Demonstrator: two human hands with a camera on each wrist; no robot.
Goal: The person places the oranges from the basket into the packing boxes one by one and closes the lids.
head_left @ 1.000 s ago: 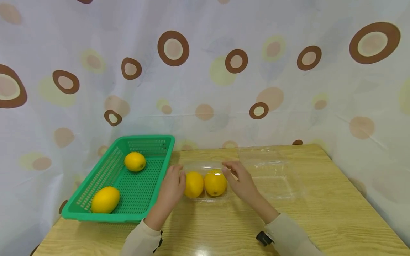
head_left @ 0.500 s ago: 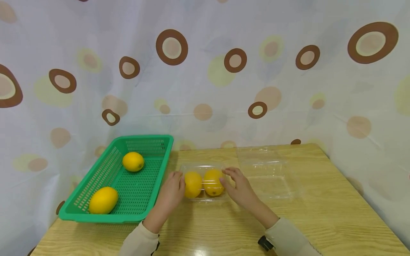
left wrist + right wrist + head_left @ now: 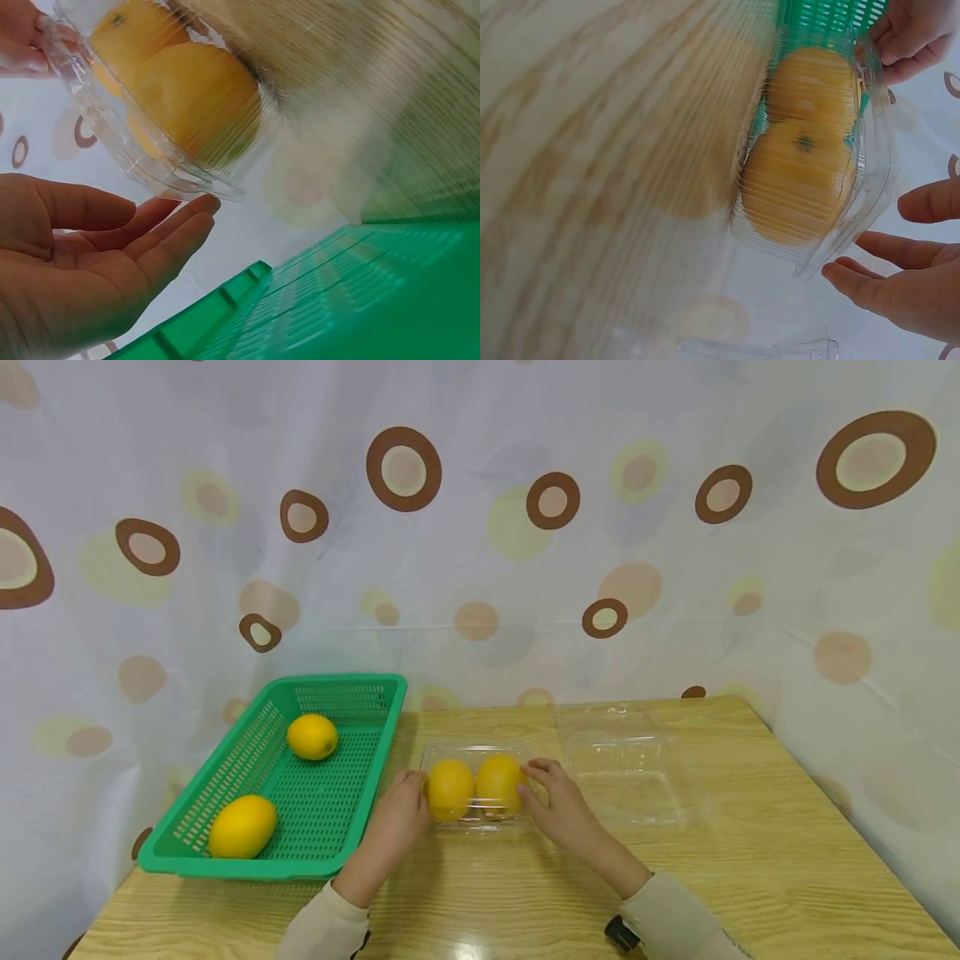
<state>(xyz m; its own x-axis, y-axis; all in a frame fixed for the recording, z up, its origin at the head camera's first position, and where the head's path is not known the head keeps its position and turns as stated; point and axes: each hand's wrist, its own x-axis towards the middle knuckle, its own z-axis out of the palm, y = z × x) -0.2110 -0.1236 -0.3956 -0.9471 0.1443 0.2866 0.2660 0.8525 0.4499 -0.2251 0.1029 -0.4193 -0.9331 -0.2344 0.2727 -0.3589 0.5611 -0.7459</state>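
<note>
Since half a second ago, we see the lid's ridge on the clear box [image 3: 480, 750] shifted toward us, across two yellow fruits [image 3: 498, 781]. From the head, the box sits on pale wood-grained table [image 3: 675, 893], patterned curtain [image 3: 450, 560] behind, green basket [image 3: 225, 867] left, second clear box [image 3: 630, 793] right. Left wrist: the left hand [image 3: 397, 814] has loosely extended fingers, tips touching the rim. Right wrist: the right hand [image 3: 561, 806] spreads its fingers by the rim, thumb apart.
</note>
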